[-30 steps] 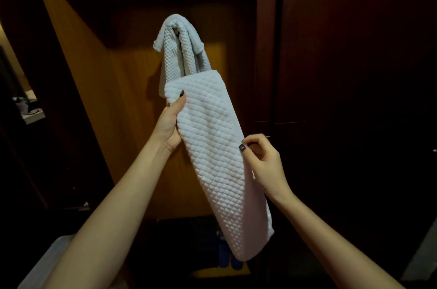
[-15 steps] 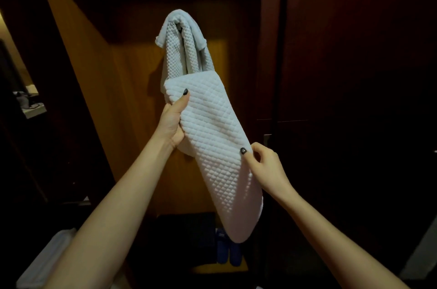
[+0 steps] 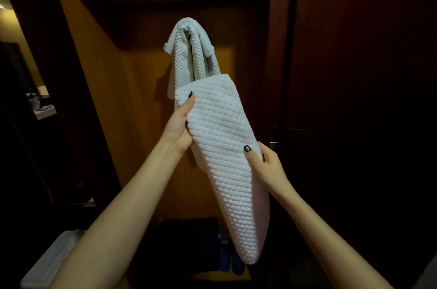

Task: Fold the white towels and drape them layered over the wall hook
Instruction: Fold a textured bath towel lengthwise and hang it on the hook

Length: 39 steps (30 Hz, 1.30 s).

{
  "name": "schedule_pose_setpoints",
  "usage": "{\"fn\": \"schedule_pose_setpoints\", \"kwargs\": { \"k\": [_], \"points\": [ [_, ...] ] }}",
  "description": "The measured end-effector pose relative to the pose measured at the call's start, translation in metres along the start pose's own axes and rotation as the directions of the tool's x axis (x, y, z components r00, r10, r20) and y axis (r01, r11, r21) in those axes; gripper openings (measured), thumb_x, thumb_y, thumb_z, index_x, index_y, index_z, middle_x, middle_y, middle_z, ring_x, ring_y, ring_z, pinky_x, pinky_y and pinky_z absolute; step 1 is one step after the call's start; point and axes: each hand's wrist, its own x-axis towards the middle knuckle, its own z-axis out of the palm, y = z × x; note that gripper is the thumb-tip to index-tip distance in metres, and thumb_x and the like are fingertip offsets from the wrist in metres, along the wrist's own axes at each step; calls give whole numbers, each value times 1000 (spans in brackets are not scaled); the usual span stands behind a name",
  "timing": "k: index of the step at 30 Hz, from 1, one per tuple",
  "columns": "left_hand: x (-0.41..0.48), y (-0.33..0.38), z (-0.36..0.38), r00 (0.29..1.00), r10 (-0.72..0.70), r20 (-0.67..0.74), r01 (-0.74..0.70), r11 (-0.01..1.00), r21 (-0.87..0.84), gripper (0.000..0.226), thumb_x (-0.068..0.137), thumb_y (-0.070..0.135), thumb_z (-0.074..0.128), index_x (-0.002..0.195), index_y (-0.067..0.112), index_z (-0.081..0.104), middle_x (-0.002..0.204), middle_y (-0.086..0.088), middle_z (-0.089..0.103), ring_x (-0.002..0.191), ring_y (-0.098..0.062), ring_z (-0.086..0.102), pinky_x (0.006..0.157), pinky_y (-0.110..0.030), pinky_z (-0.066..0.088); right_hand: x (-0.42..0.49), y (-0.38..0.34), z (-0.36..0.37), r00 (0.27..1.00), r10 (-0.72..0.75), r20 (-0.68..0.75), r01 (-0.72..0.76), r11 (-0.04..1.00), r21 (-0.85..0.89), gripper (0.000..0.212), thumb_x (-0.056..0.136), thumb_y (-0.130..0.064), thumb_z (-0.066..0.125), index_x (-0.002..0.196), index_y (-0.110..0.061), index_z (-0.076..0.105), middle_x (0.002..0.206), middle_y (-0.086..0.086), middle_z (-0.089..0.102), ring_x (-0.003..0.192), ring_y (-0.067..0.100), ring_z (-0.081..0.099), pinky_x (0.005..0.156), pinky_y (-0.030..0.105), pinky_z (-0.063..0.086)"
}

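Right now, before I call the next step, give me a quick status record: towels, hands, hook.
hung towel: draped over the hook, both ends hanging down
hook: hidden under that towel
folded towel: long narrow fold, held up in front of the hung one, not yet on the hook
left hand: grips its upper left edge, thumb on the front
right hand: pinches its right edge lower down
floor below: blue slippers

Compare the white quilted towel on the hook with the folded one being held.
The hooked white quilted towel hangs bunched, unheld, higher; the folded white quilted towel is flat, slanted, lower, gripped by the left hand and right hand. Both share a diamond weave.
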Motion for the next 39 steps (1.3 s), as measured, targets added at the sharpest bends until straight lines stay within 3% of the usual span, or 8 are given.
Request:
{"fn": "schedule_pose_setpoints", "kwargs": {
  "k": [3,6,10,15,21,27,34,39],
  "points": [
    [0,-2,7,999,-36,19,36,999,-20,32,96,20,56,124,4,57,119,-19,68,109,-32,66,77,-44,59,8,-4,-2,997,32,69,-34,999,36,23,95,-45,53,112,-35,63,123,-1,65,116,14,62,99,39,52],
    [1,-4,12,999,-39,21,39,999,1,29,98,19,55,123,5,58,117,-18,68,108,-32,67,77,-43,59,16,-7,0,988,36,151,-57,988,141,33,94,-43,52,115,-21,66,115,-2,72,107,16,68,84,26,56],
    [3,1,13,1000,-9,-14,9,1000,19,30,98,19,54,124,4,57,117,-18,68,106,-31,67,78,-44,59,26,-4,-2,998,18,55,-25,993,120,33,93,-43,59,105,-12,64,106,8,71,98,20,69,83,35,57],
    [4,-4,9,993,39,-115,-32,998,60,39,97,21,57,131,3,53,122,-19,66,107,-30,67,76,-43,59,40,-14,5,1000,25,-18,-25,1000,-12,33,90,-58,56,104,-29,52,103,-8,66,87,-3,67,66,15,52],
    [9,6,-9,955,206,-213,-182,975,128,27,95,14,59,122,8,59,115,-14,70,104,-25,69,80,-40,59,65,-33,1,991,38,131,-10,979,-204,42,96,-48,54,72,-14,56,68,-8,66,60,7,63,56,22,46],
    [24,21,-18,900,311,-304,-291,950,112,31,94,7,59,125,7,56,113,-11,69,96,-22,71,71,-35,59,103,-39,13,980,56,192,34,900,-435,50,96,-54,48,70,-12,47,69,3,55,61,14,50,57,28,36],
    [69,62,-37,850,380,-365,-357,925,130,34,92,9,60,126,3,59,119,-15,67,107,-27,66,86,-41,56,174,-51,6,947,44,319,71,937,-341,52,95,-47,57,82,3,62,79,10,71,68,19,65,62,32,48],
    [118,97,-47,820,521,-237,-475,850,227,16,97,11,53,108,11,64,107,-6,72,105,-20,67,86,-34,55,248,-69,10,971,-115,212,189,908,-373,49,97,-44,55,72,-2,49,59,-2,46,48,8,41,48,23,30]
  ]
}}
